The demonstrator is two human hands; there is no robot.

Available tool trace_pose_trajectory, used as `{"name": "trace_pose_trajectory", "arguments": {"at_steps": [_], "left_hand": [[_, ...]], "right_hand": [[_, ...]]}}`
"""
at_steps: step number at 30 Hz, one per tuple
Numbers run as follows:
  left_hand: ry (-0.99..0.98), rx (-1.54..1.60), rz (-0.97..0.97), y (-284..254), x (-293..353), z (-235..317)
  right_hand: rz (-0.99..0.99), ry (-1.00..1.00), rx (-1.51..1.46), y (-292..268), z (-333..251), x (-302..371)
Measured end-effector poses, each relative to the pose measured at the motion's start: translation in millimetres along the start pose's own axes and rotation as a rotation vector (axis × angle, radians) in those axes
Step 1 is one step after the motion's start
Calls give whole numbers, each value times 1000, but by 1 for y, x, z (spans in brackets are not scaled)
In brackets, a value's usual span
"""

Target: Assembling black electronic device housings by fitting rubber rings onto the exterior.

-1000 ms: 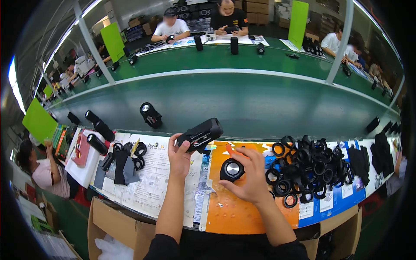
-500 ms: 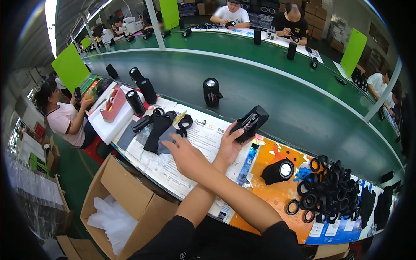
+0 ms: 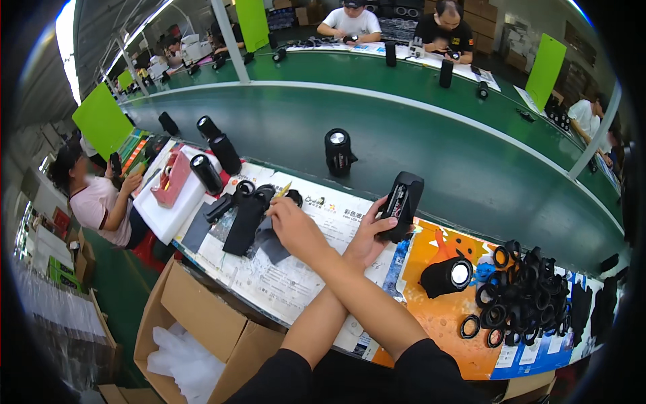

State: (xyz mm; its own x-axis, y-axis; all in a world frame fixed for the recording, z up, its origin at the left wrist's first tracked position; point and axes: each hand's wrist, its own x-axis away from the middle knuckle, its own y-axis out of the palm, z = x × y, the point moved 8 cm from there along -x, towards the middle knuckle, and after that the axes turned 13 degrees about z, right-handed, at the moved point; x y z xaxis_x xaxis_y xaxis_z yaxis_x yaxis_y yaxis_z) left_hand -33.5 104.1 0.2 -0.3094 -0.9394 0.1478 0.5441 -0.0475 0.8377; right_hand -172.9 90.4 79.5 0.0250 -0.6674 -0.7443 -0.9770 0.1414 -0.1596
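My forearms cross, the right one over the left. My left hand [image 3: 365, 244] is closed around a black portable speaker [image 3: 408, 200], holding it tilted upright above the right part of the worktable. Over the left part, my right hand [image 3: 297, 231] has its fingertips pinched at the lower end of a thin yellow pointed tool [image 3: 285, 189]. Beside that hand lie a flat black fabric sleeve [image 3: 245, 227], black rings [image 3: 247, 188] and a dark grey cloth [image 3: 272, 246]. The exact kind of the yellow tool is too small to tell.
A pile of black rings [image 3: 526, 296] and a black speaker [image 3: 447, 277] are on the right. More speakers [image 3: 206, 174] stand left, by a pink holder [image 3: 173, 180]; one [image 3: 338, 152] stands on the green conveyor [image 3: 282, 128]. An open carton [image 3: 208, 318] sits below left. Other people work nearby.
My right hand has gone from spread fingers over the fabric to a pinch at the yellow tool. My left hand has turned the speaker more upright. The whole view has shifted slightly.
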Motion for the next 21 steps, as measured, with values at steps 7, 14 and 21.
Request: {"name": "trace_pose_trajectory", "arguments": {"at_steps": [7,14,21], "left_hand": [[14,7,46,-2,-2,-3],[31,-9,13,4,1,-7],[136,-30,-20,8,-2,-1]], "right_hand": [[-1,502,-458,-10,34,13],[58,294,-81,-36,28,12],[-52,768,-611,-22,39,22]]}}
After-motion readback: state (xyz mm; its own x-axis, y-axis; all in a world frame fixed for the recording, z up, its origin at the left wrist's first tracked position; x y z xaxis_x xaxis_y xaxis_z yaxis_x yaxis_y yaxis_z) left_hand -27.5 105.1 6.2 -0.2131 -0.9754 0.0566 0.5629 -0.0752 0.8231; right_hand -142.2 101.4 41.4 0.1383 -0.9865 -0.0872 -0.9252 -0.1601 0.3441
